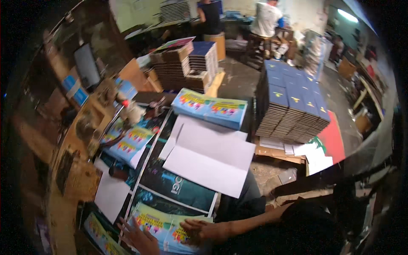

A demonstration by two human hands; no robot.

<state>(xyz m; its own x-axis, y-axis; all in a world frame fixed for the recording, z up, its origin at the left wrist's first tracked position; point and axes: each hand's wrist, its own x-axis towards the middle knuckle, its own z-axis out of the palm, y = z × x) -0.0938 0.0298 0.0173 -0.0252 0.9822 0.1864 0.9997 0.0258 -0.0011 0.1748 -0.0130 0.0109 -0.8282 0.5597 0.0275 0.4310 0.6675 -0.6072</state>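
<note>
The bright printed sheets (169, 226) lie right under the loose fingers of the right hand (203, 230). The left hand (142, 240) has its fingers spread, gripping nothing, by their left end. Their long side runs from hand to hand.

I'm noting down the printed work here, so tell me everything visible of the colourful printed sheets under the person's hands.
The colourful printed sheets look like paper, yellow-green toward the far edge and light blue nearer, with bold lettering and multicoloured shapes in two similar designs side by side. They lie flat at the near end of the dark printed table surface. The right hand rests on the right design; the left hand spreads over the left. Their number is unclear.
</note>
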